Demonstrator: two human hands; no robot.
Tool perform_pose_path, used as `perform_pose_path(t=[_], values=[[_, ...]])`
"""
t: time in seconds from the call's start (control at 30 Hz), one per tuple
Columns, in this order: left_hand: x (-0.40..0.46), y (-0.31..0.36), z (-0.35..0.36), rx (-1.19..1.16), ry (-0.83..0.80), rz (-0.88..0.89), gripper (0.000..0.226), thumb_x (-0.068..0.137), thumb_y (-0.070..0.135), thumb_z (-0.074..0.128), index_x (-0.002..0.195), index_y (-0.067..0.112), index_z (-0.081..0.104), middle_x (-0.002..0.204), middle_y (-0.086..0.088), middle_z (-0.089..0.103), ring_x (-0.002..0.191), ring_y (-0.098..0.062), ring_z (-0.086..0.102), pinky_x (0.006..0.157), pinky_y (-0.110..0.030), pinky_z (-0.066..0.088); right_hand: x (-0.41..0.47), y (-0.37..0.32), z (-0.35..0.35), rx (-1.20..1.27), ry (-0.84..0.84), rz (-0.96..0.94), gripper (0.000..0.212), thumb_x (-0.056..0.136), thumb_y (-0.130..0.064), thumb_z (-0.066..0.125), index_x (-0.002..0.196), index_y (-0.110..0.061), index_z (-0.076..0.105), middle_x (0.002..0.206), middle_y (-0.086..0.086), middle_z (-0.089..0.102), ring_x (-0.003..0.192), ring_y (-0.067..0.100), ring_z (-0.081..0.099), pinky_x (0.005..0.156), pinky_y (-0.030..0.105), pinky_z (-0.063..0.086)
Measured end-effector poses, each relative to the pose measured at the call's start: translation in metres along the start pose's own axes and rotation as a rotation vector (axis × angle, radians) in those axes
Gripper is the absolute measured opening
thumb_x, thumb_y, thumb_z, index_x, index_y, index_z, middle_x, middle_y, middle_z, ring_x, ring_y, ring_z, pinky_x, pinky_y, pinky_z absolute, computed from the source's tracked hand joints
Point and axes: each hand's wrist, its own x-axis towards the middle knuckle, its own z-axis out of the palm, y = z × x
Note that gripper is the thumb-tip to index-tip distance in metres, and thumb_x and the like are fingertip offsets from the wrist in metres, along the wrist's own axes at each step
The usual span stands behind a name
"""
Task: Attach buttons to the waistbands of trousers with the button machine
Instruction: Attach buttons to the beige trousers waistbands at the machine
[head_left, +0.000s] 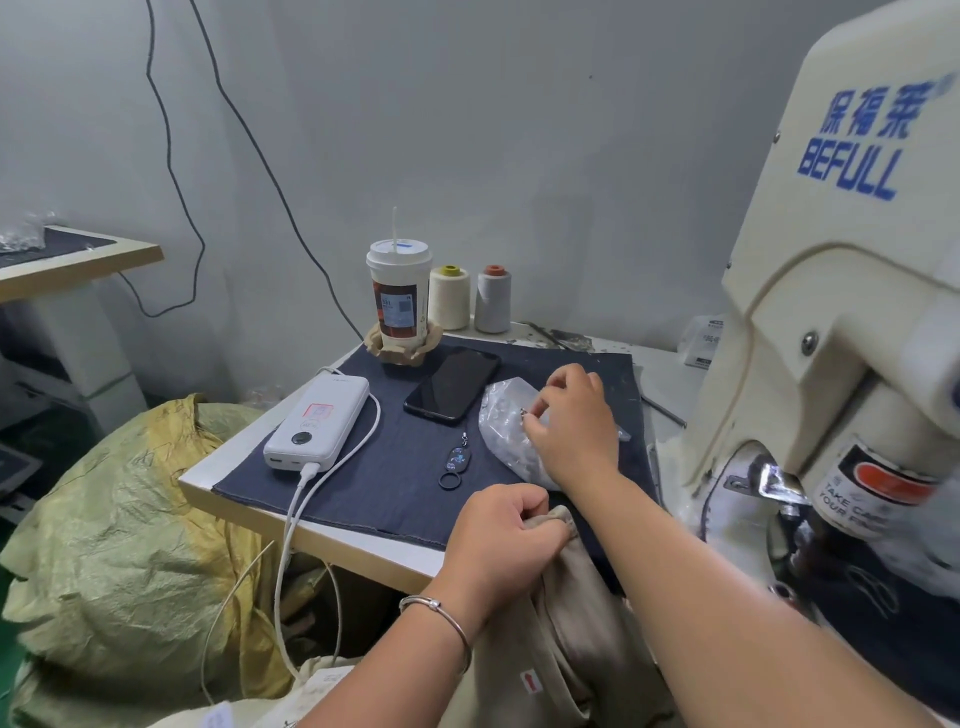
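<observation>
I have only 1 view, the head camera, and it looks forward and down from above the person's chest. The wide lens bends the edges. Both forearms reach in from the bottom edge, so the left hand (506, 540) and right hand (571, 421) sit close, near the middle. The table (322, 540) lies just beyond them, seen from above at a slant. The button machine (841, 291) crowds the right side, very near, and the wall (519, 130) fills the upper half.
</observation>
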Motion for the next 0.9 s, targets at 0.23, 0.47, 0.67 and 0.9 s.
perform_pose_path(t=[0.23,0.47,0.67,0.9], values=[[0.002,-0.004,0.000,-0.091,-0.040,-0.009,0.029,0.066,0.032,0.056,0.069,0.004,0.063,0.060,0.001,0.046,0.061,-0.010,0.038,0.059,-0.031,0.034,-0.079,-0.017,-0.057,0.212,0.205,-0.107,0.010,0.081,-0.013,0.069,0.074,-0.008,0.064,0.108,0.006,0.056,0.101,0.023,0.050,0.072,0.025,0.039],[-0.005,0.001,0.001,-0.042,0.009,0.002,0.037,0.066,0.036,0.062,0.051,0.020,0.032,0.052,0.008,0.026,0.054,-0.010,0.027,0.055,-0.031,0.025,-0.190,0.013,-0.127,0.195,0.248,-0.226,0.010,0.082,-0.021,0.065,0.075,-0.014,0.063,0.111,0.003,0.056,0.098,0.015,0.048,0.079,0.023,0.042],[-0.003,0.001,0.004,-0.005,0.003,-0.027,0.046,0.082,0.016,0.069,0.052,0.019,0.035,0.053,0.000,0.033,0.051,-0.010,0.029,0.057,-0.031,0.026,-0.236,0.110,-0.171,-0.049,0.273,-0.076,0.014,0.074,-0.013,0.078,0.070,-0.012,0.064,0.103,0.001,0.058,0.093,0.011,0.050,0.068,0.019,0.047],[-0.004,0.007,0.007,0.009,-0.013,-0.026,0.034,0.064,0.035,0.062,0.049,0.018,0.036,0.054,-0.004,0.037,0.055,-0.015,0.029,0.058,-0.033,0.024,-0.202,0.190,-0.192,-0.311,0.104,0.022,0.018,0.067,-0.006,0.083,0.067,-0.007,0.065,0.090,0.005,0.060,0.080,0.024,0.060,0.051,0.021,0.040]])
